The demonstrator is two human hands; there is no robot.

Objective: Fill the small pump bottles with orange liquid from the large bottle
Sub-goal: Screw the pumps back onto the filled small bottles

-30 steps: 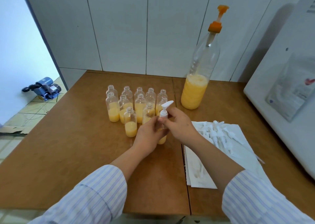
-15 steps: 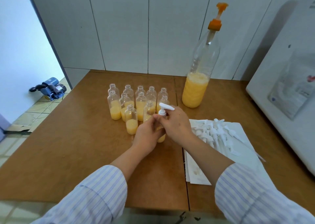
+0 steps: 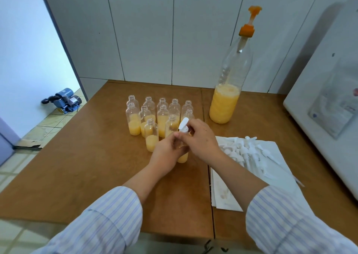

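Orange liquid sits low in the small bottle [image 3: 183, 157] gripped by the left hand [image 3: 167, 153] on the wooden table [image 3: 77, 166]; the right hand [image 3: 199, 137] pinches its white pump top [image 3: 183, 125], near the large bottle [image 3: 225, 102].

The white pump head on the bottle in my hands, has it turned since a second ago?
Yes. The white pump head swung leftward, then back toward the large bottle.

A brown table [image 3: 77, 166] holds little bottles [image 3: 151, 118] in the middle, a big bottle [image 3: 222, 106] upper right, white paper [image 3: 226, 197] lower right.
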